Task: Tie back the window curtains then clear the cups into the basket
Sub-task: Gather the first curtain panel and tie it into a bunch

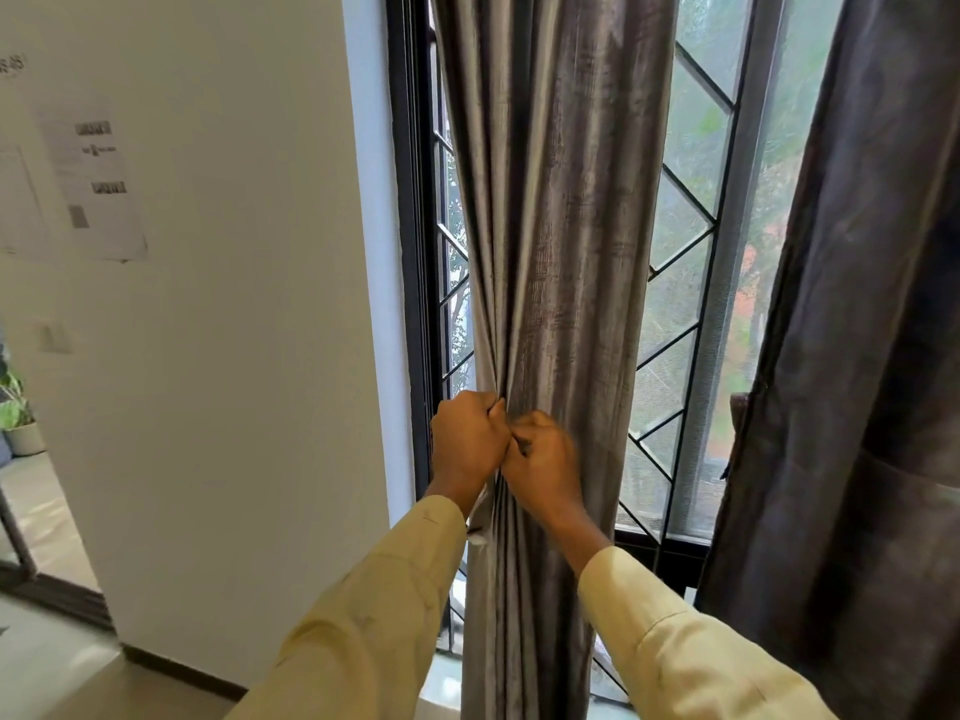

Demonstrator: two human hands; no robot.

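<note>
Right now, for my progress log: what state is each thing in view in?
Grey curtain: gathered into a bunch, no tie visible.
Dark curtain: hanging loose.
Left hand: grips the bunched folds.
Right hand: grips the same folds.
Window: uncovered between the curtains.

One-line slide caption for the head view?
Left hand and right hand clutch the gathered grey pleated fabric curtain before a black-framed window; a darker fabric curtain hangs right.
</note>
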